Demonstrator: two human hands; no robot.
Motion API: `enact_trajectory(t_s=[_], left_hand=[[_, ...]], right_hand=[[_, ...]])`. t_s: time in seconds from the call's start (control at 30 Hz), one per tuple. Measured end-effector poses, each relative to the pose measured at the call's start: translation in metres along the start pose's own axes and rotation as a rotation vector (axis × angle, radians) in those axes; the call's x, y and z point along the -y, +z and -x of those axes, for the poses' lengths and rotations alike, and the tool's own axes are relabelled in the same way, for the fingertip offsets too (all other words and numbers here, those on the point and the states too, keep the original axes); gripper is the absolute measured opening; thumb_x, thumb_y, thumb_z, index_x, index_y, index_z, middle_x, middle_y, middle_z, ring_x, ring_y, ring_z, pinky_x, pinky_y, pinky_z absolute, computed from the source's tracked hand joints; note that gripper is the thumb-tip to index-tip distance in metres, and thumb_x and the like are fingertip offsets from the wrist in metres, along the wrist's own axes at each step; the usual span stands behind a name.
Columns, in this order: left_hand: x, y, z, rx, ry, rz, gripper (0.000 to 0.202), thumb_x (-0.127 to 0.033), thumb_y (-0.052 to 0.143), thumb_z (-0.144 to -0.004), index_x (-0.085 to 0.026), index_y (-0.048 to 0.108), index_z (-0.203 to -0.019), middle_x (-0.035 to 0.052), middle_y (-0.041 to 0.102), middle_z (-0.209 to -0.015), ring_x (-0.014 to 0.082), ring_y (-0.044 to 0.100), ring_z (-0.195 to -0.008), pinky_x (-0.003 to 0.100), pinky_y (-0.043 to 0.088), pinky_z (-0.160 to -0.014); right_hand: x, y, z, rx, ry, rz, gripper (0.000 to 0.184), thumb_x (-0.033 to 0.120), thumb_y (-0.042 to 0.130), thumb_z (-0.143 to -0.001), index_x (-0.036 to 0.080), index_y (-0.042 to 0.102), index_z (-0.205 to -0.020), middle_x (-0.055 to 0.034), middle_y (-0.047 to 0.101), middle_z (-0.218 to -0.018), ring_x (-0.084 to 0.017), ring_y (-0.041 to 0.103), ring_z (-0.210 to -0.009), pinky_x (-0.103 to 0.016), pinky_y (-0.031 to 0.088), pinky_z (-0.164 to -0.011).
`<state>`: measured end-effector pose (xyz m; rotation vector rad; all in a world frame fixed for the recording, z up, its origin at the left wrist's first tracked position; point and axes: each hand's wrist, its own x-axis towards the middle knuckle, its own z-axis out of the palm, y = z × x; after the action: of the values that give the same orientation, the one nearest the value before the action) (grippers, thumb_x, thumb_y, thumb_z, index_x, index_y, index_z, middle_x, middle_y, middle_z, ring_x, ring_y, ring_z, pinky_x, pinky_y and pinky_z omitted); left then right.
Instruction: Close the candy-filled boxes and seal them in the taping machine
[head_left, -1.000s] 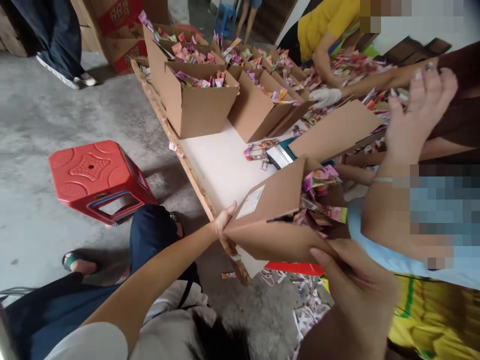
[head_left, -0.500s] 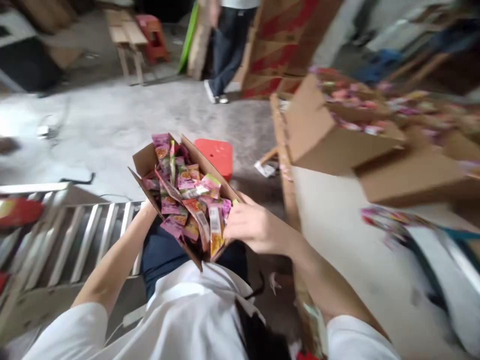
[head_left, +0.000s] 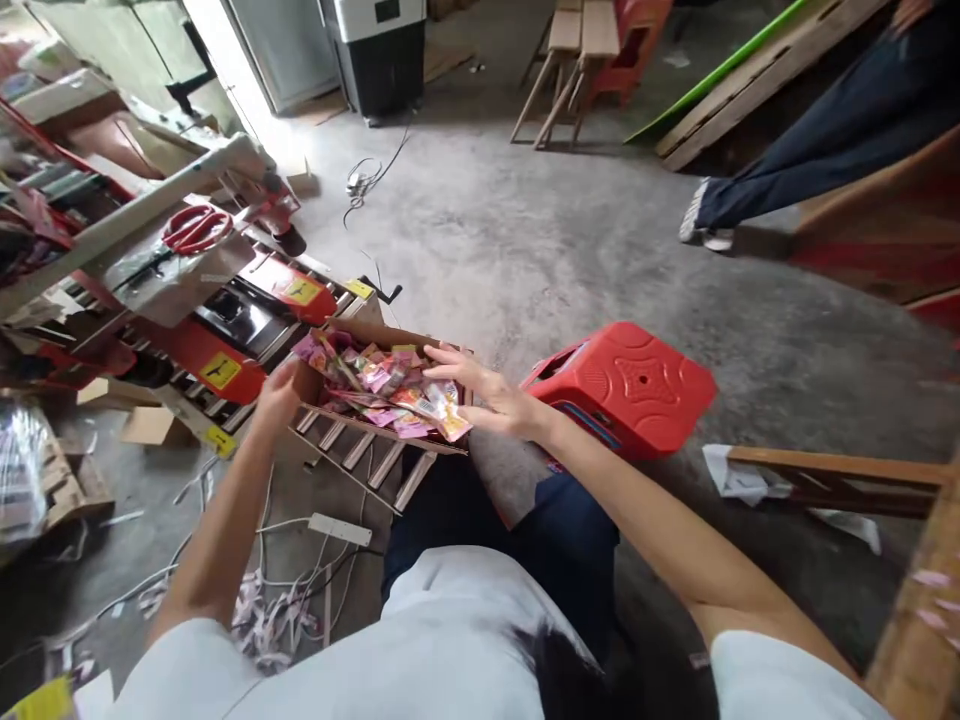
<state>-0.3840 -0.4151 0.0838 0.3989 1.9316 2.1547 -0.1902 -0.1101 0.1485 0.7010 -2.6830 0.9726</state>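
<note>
Cardboard box: my open-topped box [head_left: 304, 383] sits over the end of the roller conveyor [head_left: 382, 465] nearest my body, its right end reaching past the conveyor's end corner; I cannot tell whether it rests on the rollers or is held just above them.
Snack packets: pink, purple and orange sachets [head_left: 382, 375] fill it in a loose jumble, up about to the rim.
Left hand: my left hand [head_left: 277, 400] is against the box's left end; my fingers are partly hidden, so I cannot tell how far they close on it.
Right hand: my right hand [head_left: 491, 395] is spread, fingers apart, over the box's right end and the packets there; I cannot tell whether the fingertips press on them.
Conveyor machine: up at the conveyor's far left, red guards [head_left: 304, 290] with yellow labels flank the rollers, and red-handled scissors [head_left: 196, 230] lie on top of the frame.
Floor: a white power strip [head_left: 340, 530] lies among cables below the conveyor's near edge; a red plastic stool [head_left: 645, 385] stands just beyond my right hand.
Farther off: a person in dark trousers [head_left: 817, 150] stands at the upper right.
</note>
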Motion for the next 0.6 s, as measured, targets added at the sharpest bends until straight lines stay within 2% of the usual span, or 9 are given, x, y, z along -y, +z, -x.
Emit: enact_trajectory(t_s=[0.07,0.1,0.2,0.27,0.3,0.37,0.4,0.5,0.6], left_hand=[[-0.014,-0.006,-0.014,0.116,-0.004,-0.045,0.054,-0.05,0.09,-0.055,-0.02,0.069,-0.095,0.001,0.069,-0.079,0.0123,0.06,-0.063,0.024,0.051,-0.061],[-0.023,-0.004,-0.021,0.253,-0.01,-0.121,0.051,-0.047,0.09,-0.057,-0.02,0.07,-0.095,0.0008,0.068,-0.077,0.0125,0.059,-0.062,0.025,0.05,-0.06],[-0.048,0.02,-0.034,0.801,0.005,-0.53,0.038,-0.045,0.083,-0.068,-0.021,0.073,-0.095,0.0018,0.065,-0.073,0.015,0.059,-0.063,0.027,0.048,-0.063],[-0.062,0.037,-0.036,1.014,0.027,-0.736,0.042,-0.046,0.085,-0.062,-0.022,0.076,-0.095,0.0034,0.067,-0.076,0.0175,0.06,-0.066,0.028,0.048,-0.067],[-0.067,0.043,-0.035,1.047,0.031,-0.776,0.05,-0.047,0.089,-0.054,-0.022,0.077,-0.096,0.0048,0.069,-0.081,0.0195,0.062,-0.07,0.028,0.049,-0.069],[-0.075,0.048,-0.033,1.015,0.02,-0.777,0.071,-0.046,0.093,-0.037,-0.022,0.077,-0.101,0.0083,0.071,-0.09,0.0244,0.065,-0.08,0.031,0.051,-0.074],[-0.076,0.047,-0.032,1.004,0.009,-0.776,0.076,-0.047,0.093,-0.035,-0.021,0.076,-0.104,0.0095,0.071,-0.093,0.0257,0.066,-0.083,0.031,0.051,-0.076],[-0.071,0.042,-0.036,1.039,0.002,-0.856,0.065,-0.058,0.084,-0.056,-0.021,0.074,-0.108,0.0068,0.071,-0.089,0.0226,0.066,-0.077,0.028,0.05,-0.071],[-0.057,0.039,-0.037,0.925,0.091,-0.983,0.05,-0.06,0.075,-0.071,-0.019,0.069,-0.1,0.0028,0.068,-0.079,0.0188,0.062,-0.068,0.027,0.046,-0.065]], right_hand=[[0.003,0.022,-0.02,0.103,0.009,0.071,0.058,0.03,0.048,-0.096,0.022,0.04,-0.153,-0.0106,0.022,-0.166,-0.027,0.015,-0.156,-0.055,0.012,-0.126],[0.003,0.034,-0.031,0.181,0.019,0.131,0.057,0.035,0.048,-0.099,0.022,0.039,-0.154,-0.0113,0.022,-0.166,-0.028,0.014,-0.156,-0.056,0.009,-0.126],[0.002,0.068,-0.054,0.36,0.055,0.256,0.056,0.046,0.049,-0.1,0.022,0.047,-0.15,-0.0141,0.03,-0.163,-0.031,0.018,-0.155,-0.057,0.012,-0.125],[0.001,0.079,-0.06,0.381,0.09,0.289,0.055,0.049,0.049,-0.1,0.023,0.049,-0.148,-0.0143,0.03,-0.163,-0.031,0.019,-0.154,-0.057,0.015,-0.125],[0.0,0.081,-0.06,0.382,0.103,0.291,0.054,0.049,0.049,-0.1,0.023,0.05,-0.148,-0.0137,0.028,-0.163,-0.03,0.019,-0.154,-0.057,0.015,-0.125],[-0.003,0.078,-0.059,0.399,0.121,0.254,0.055,0.048,0.053,-0.098,0.023,0.051,-0.147,-0.0125,0.026,-0.164,-0.031,0.019,-0.154,-0.057,0.014,-0.125],[-0.006,0.074,-0.059,0.418,0.12,0.208,0.055,0.046,0.056,-0.097,0.023,0.052,-0.146,-0.0119,0.026,-0.164,-0.031,0.018,-0.155,-0.057,0.013,-0.126],[-0.019,0.059,-0.056,0.441,0.092,-0.053,0.044,0.031,0.054,-0.096,0.022,0.061,-0.138,-0.0082,0.032,-0.162,-0.029,0.018,-0.155,-0.052,0.017,-0.126],[-0.026,0.039,-0.055,0.309,0.115,-0.332,0.044,0.013,0.043,-0.091,0.017,0.07,-0.125,-0.0072,0.047,-0.154,-0.023,0.039,-0.147,-0.041,0.033,-0.121]])
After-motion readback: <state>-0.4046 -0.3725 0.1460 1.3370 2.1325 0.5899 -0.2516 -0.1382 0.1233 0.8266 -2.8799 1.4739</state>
